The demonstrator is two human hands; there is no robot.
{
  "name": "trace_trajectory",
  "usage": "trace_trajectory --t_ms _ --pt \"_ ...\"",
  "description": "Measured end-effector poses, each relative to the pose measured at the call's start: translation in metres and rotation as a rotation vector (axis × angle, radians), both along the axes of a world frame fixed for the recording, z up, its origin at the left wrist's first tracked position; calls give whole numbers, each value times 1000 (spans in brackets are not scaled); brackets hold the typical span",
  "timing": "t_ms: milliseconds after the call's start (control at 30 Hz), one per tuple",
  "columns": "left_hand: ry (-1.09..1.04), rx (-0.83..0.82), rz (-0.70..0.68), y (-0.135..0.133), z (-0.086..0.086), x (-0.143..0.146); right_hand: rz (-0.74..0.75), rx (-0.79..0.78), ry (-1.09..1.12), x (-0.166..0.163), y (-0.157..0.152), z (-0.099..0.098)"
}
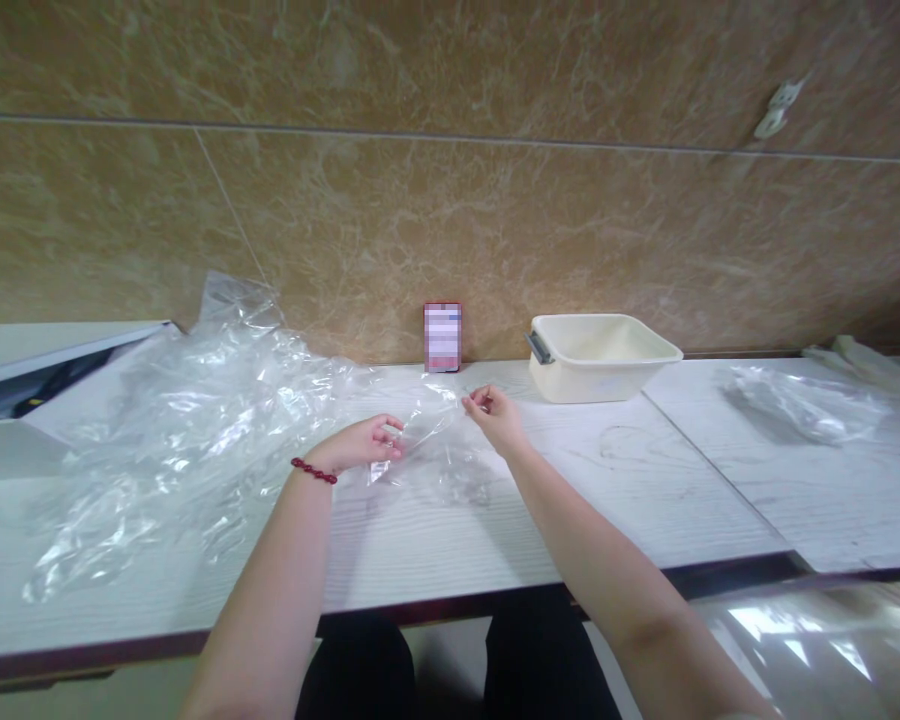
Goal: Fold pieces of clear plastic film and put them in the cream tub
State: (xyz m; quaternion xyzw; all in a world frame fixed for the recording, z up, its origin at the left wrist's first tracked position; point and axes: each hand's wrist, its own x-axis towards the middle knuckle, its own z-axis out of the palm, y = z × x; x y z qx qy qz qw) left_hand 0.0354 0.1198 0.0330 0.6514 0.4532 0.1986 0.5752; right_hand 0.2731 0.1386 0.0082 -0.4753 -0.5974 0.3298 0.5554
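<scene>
A big heap of crumpled clear plastic film (195,420) lies over the left half of the white table (435,545). My left hand (364,443), with a red bead bracelet on its wrist, has its fingers curled onto an edge of a clear plastic piece (439,440) at the table's middle. My right hand (495,412) pinches the other side of the same piece, fingers bent together. The film stretches between both hands, just above the tabletop.
A cream plastic basin (600,355) stands against the marble wall at the back right. A small pink card (442,337) leans on the wall. More clear film (802,400) lies far right, and a shiny sheet (817,630) hangs below the table's front edge.
</scene>
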Motion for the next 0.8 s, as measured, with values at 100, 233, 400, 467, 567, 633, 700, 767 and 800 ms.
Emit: trace_trajectory --t_ms 100,233,400,467,567,633,700,767,800 --pt "-70 -21 88 0 -3 13 62 6 -4 -6 -3 -1" --pt "-227 -96 254 3 -4 33 192 -42 80 -12 -12 4" --pt "-326 -103 279 13 14 33 283 -173 86 1 -10 23" --pt "-260 -69 264 18 28 27 315 -280 -77 12 -2 32" --pt "-110 3 187 27 50 21 400 -442 -438 29 14 48" --pt "19 53 176 32 64 21 377 -456 -526 36 26 59" --pt "140 103 227 37 77 27 317 -392 -482 39 37 71" --pt "228 165 323 42 89 36 281 -277 -396 37 49 83" --pt "243 202 378 45 95 42 263 -224 -362 35 55 89"
